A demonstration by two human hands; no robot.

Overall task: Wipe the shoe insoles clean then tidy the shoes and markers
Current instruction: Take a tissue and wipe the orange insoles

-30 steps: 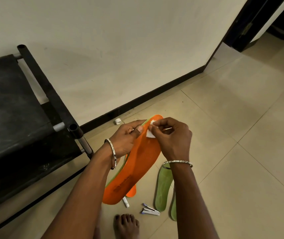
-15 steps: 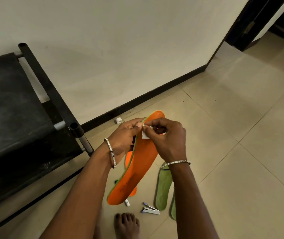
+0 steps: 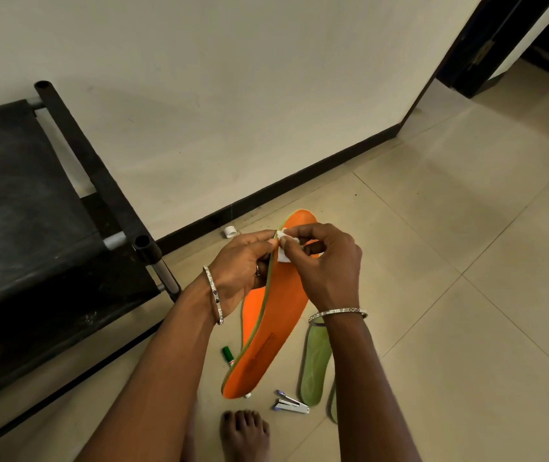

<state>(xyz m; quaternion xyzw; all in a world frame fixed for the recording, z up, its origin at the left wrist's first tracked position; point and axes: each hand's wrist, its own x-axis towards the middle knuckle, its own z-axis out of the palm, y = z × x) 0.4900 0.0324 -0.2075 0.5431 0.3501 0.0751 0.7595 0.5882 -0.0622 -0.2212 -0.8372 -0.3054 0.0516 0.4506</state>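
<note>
I hold an orange insole [image 3: 273,321] with a green edge up over the floor, toe end away from me. My left hand [image 3: 243,271] grips its left edge near the toe. My right hand [image 3: 326,261] pinches a small white wipe [image 3: 284,250] against the insole's upper part. A second orange insole [image 3: 251,306] lies behind the held one, mostly hidden. On the floor to the right lie two green insoles [image 3: 316,365], partly covered by my right forearm. A green marker [image 3: 228,355] lies left of the held insole's heel.
A black folding cot [image 3: 33,208] stands at the left against the wall. A small stapler [image 3: 291,405] and a bare foot [image 3: 244,435] are near the bottom. A white cap [image 3: 229,231] lies by the black skirting. Open tile floor stretches right toward a doorway [image 3: 499,45].
The held insole has turned more edge-on to the left, uncovering the green marker and the second orange insole. My right hand with the wipe stays near the toe end.
</note>
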